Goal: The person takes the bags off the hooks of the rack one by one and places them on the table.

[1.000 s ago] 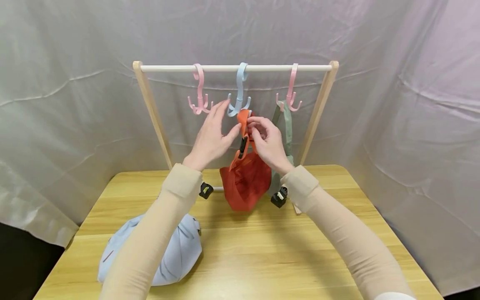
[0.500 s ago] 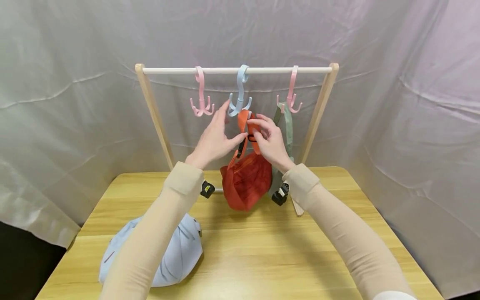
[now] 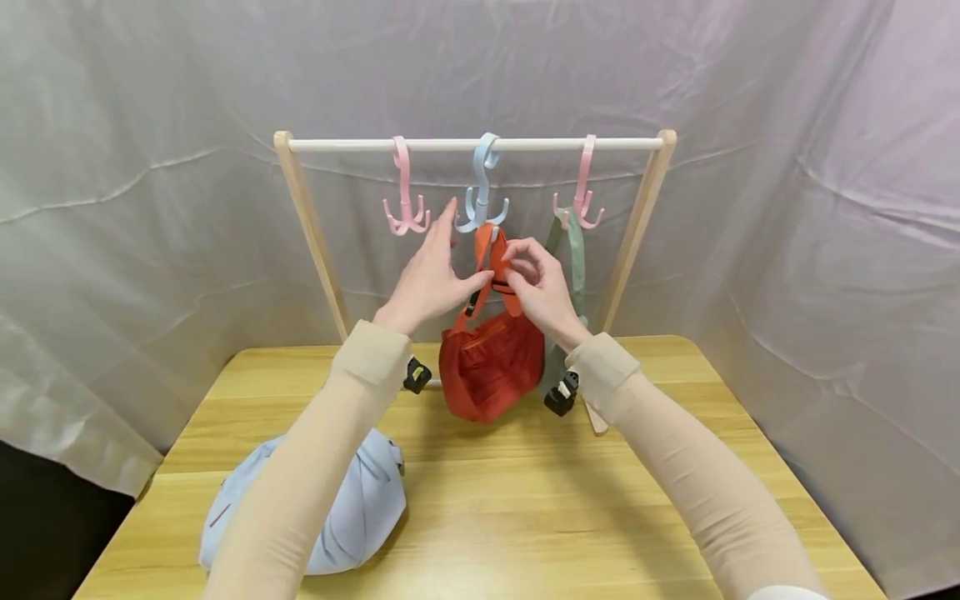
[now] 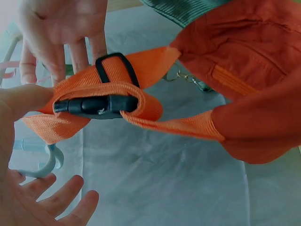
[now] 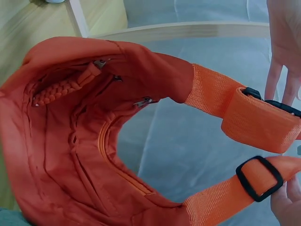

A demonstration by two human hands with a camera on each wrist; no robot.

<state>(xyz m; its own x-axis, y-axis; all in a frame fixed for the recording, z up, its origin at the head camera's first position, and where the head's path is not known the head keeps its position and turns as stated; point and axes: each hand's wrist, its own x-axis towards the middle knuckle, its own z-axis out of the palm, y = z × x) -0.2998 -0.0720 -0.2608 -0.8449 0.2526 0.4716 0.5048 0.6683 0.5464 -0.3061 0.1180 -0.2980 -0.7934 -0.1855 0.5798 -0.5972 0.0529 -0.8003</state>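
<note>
A red waist bag (image 3: 495,367) hangs by its orange strap (image 3: 483,246) below the light blue hook hanger (image 3: 482,179); the loop's top is at the hanger's lower prongs. With thumb and fingers, my right hand (image 3: 542,283) pinches the strap near its black slider (image 5: 259,179). On the other side, my left hand (image 3: 429,279) has its fingers stretched up beside the blue prongs. Its thumb (image 4: 28,101) touches the strap next to the black buckle (image 4: 96,106). The bag's mouth gapes in the right wrist view, showing a zipper and a braided pull (image 5: 59,92).
A wooden rack with a white rail (image 3: 337,145) stands at the table's back. Pink hook hangers (image 3: 406,187) flank the blue one; a green strap (image 3: 576,250) hangs from the right one. A light blue bag (image 3: 352,500) lies on the wooden table (image 3: 525,517) at front left.
My left thumb has lowered along the strap. The right hand has shifted slightly down, and the slider beside its fingers sits lower. The red bag has turned a little.
</note>
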